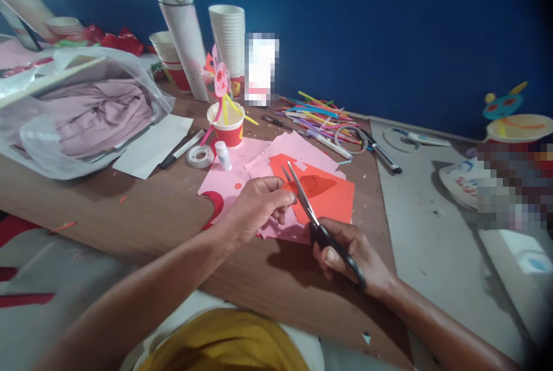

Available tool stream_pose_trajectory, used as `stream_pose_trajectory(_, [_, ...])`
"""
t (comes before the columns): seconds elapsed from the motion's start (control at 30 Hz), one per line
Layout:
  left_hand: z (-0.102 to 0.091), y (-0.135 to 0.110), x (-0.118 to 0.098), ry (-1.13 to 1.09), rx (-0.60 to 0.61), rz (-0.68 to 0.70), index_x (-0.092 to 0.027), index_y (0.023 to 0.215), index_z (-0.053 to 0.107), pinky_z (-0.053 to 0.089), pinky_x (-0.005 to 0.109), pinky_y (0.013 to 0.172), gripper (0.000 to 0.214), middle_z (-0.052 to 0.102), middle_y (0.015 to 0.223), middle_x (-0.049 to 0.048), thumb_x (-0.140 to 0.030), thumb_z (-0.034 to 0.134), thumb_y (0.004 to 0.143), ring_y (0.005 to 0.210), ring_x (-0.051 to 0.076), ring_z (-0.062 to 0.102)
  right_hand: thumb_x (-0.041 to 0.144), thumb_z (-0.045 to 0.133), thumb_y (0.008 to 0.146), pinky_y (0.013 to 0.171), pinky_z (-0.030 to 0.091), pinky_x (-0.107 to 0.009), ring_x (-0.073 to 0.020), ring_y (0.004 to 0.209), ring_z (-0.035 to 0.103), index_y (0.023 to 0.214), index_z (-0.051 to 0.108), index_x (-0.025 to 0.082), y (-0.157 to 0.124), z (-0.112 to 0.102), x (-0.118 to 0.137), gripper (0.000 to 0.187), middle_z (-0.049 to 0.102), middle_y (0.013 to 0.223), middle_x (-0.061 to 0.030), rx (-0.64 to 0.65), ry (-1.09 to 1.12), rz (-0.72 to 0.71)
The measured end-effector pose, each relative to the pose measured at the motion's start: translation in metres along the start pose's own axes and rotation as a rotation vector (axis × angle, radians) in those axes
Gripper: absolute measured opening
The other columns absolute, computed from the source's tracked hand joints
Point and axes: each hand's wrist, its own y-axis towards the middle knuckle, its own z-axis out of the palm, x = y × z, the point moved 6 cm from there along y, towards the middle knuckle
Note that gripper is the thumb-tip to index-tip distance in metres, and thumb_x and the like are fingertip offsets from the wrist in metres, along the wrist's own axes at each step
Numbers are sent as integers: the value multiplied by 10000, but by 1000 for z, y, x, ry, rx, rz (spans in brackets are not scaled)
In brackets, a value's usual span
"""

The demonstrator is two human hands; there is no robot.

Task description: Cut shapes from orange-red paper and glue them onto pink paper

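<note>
Black-handled scissors (322, 231) are gripped in my right hand (345, 250), their blades slightly apart and pointing up and left. Between the thumb and fingers of my left hand (265, 201) is a small orange-red paper piece (290, 188), right beside the blades. Beneath both hands lie an orange-red paper sheet (339, 198), with a round outline on it, and cut pink paper (235, 158). A glue stick (223, 156) stands on the pink paper. Behind it, a red and white paper cup (228, 135) holds yellow and pink stems and a pink paper animal head (220, 78).
Tape rolls (200, 156), a pile of coloured pipe cleaners (317, 112) and a marker (384, 152) lie around the papers. A tall stack of cups (228, 37) stands by the blue wall (389, 31). A plastic bag (56, 158) holds pink cloth at left. Another decorated cup (518, 127) is at right.
</note>
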Motion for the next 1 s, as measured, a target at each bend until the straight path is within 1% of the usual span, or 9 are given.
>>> stream_pose_trajectory(0.13, [0, 0, 1, 15, 11, -24, -139, 599, 510, 314, 160, 386, 122, 488, 450, -43, -222, 575, 659, 403, 59, 472, 580, 591, 719, 426, 326, -192, -79, 450, 449, 763, 499, 161, 0, 1, 2, 431, 485, 561, 31, 2, 5, -4])
stream_pose_trajectory(0.27, [0, 1, 1, -13, 17, -27, -139, 578, 503, 332, 156, 392, 116, 484, 450, -45, -200, 576, 644, 406, 55, 474, 582, 594, 715, 424, 332, -190, -78, 451, 448, 772, 505, 160, 0, 1, 2, 436, 489, 569, 29, 4, 11, -5])
stream_pose_trajectory(0.7, [0, 1, -2, -31, 35, -29, -139, 546, 498, 307, 155, 367, 109, 488, 435, -45, -182, 569, 616, 368, 43, 437, 582, 627, 675, 383, 318, -181, -69, 411, 421, 750, 502, 161, 0, 0, 2, 446, 454, 542, 40, 4, 19, 55])
stream_pose_trajectory(0.83, [-2, 2, -2, 11, 43, -29, -132, 545, 506, 280, 152, 372, 112, 482, 420, -39, -186, 576, 614, 377, 50, 459, 559, 625, 691, 382, 299, -180, -67, 408, 411, 734, 498, 161, 0, -1, 1, 420, 442, 523, 44, 16, 5, 54])
stream_pose_trajectory(0.93, [-4, 4, -2, 44, 56, -27, -128, 550, 514, 244, 151, 368, 104, 469, 404, -39, -186, 574, 612, 374, 52, 461, 576, 594, 713, 384, 304, -181, -68, 411, 411, 763, 503, 161, -1, -1, 0, 428, 449, 535, 41, 40, -2, 46])
stream_pose_trajectory(1.0, [-4, 4, -2, 46, 62, -29, -129, 538, 508, 251, 154, 368, 106, 457, 402, -44, -182, 574, 601, 370, 53, 459, 588, 585, 717, 388, 309, -181, -69, 418, 415, 754, 495, 162, -1, 0, 0, 437, 449, 543, 39, 59, -11, 42])
